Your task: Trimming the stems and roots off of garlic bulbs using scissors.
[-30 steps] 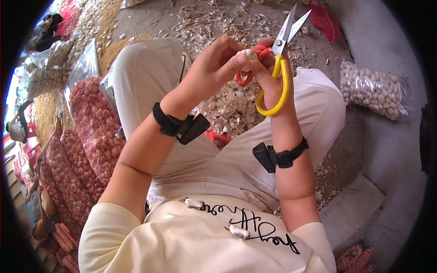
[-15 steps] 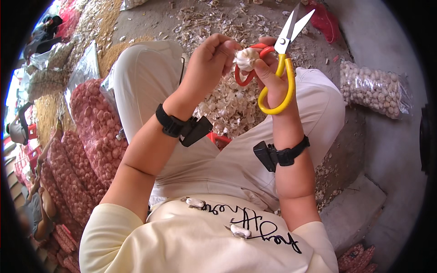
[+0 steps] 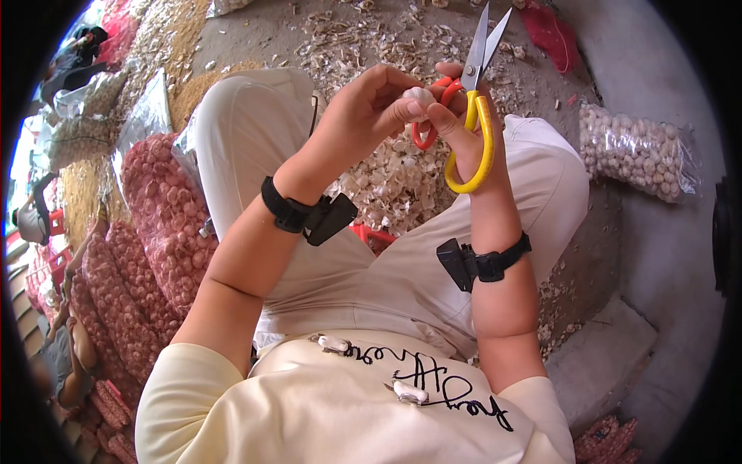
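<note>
Head view: left hand (image 3: 363,108) pinching a garlic bulb (image 3: 418,96), right hand (image 3: 464,135) closed around yellow-and-red scissors (image 3: 473,93).

Garlic bulb (image 3: 418,95) between hands, scissors (image 3: 470,93)

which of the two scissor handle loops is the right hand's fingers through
The yellow loop, the larger one hanging below the right hand. The smaller red loop sits beside the garlic bulb pinched by the left hand.

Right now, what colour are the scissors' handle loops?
On the scissors, one loop is yellow, one orange-red; head view.
</note>
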The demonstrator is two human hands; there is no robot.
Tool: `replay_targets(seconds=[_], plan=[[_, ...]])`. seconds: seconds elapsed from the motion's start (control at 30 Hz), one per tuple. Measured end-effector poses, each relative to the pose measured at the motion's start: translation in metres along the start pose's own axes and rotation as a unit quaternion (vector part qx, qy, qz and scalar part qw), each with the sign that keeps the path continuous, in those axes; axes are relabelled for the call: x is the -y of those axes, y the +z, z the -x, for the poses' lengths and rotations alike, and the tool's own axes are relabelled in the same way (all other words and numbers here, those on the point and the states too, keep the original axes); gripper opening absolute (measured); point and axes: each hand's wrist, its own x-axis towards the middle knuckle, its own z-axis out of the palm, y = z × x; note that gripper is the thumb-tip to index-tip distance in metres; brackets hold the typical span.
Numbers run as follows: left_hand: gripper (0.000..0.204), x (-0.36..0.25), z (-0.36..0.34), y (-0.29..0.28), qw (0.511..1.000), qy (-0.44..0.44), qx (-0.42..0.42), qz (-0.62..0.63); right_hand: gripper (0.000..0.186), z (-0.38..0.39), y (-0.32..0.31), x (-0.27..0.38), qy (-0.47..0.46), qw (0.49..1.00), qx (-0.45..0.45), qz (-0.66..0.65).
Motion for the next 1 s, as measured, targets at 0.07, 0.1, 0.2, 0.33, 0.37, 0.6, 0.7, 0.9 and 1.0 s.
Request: replay_targets(seconds=[0.07, 0.1, 0.2, 0.33, 0.37, 0.6, 0.7, 0.9, 1.0], plan=[[0.034, 0.006, -0.001, 0.005, 1.0, 0.024, -0.014, 0.004, 0.043, 0.002, 0.004, -0.002, 0.009, 1.0, -0.011, -0.013], [0.033, 0.007, -0.002, 0.006, 0.998, 0.047, -0.027, 0.008, 0.043, 0.003, 0.006, -0.003, 0.006, 0.999, -0.036, -0.016], [0.032, 0.003, -0.001, 0.009, 0.997, 0.069, -0.007, 0.029, 0.042, 0.004, 0.007, -0.002, -0.008, 0.999, -0.038, -0.024], [0.032, 0.001, -0.001, 0.007, 0.999, 0.04, 0.006, 0.037, 0.042, 0.004, 0.006, 0.002, 0.02, 0.999, -0.027, -0.031], [0.03, 0.0, -0.001, 0.006, 0.998, 0.021, 0.009, 0.053, 0.042, 0.003, 0.006, 0.0, 0.023, 0.999, -0.027, -0.032], [0.02, 0.003, -0.005, 0.004, 0.995, 0.002, -0.002, 0.102, 0.044, 0.003, 0.004, -0.004, 0.004, 0.996, -0.006, -0.089], [0.021, -0.002, -0.003, 0.007, 0.997, -0.016, -0.032, 0.066, 0.046, 0.001, 0.001, -0.004, 0.03, 0.994, 0.001, -0.108], [0.024, 0.016, -0.016, -0.016, 0.969, 0.129, -0.088, -0.191, 0.046, 0.001, -0.005, 0.003, 0.033, 0.987, 0.002, -0.156], [0.028, 0.006, -0.011, -0.009, 0.946, 0.231, -0.07, -0.215, 0.046, -0.001, -0.007, -0.001, 0.051, 0.986, -0.01, -0.159]])
